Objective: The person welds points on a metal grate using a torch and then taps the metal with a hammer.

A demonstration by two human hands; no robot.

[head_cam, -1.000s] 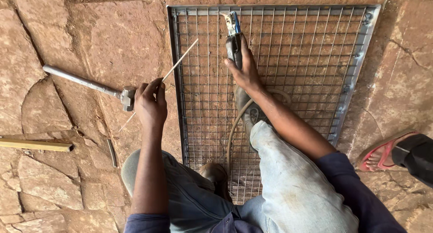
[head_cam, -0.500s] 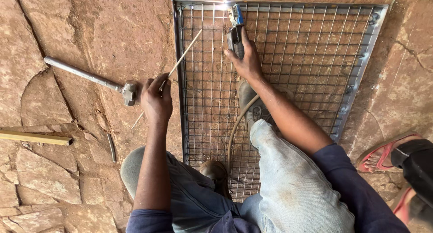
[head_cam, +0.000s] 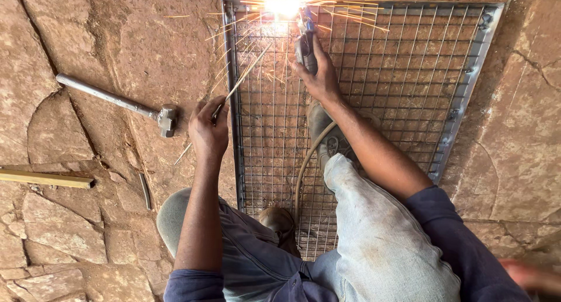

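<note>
Mesh frame (head_cam: 467, 91) flat on stone floor (head_cam: 117, 45), hammer (head_cam: 117, 100) left of it, strip (head_cam: 44, 178) at far left, rod (head_cam: 245, 74) crossing frame's left edge, holder (head_cam: 305, 45) over mesh near top edge, cable (head_cam: 307, 167) trailing back between the knees, shoes on mesh

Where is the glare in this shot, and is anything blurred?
Head view: a white, blown-out glare sits at the top edge of the wire mesh panel, washing out detail there, with spark streaks fanning outward. The stone floor is evenly lit and sharp. A reddish shape at the lower right is blurred.
</note>
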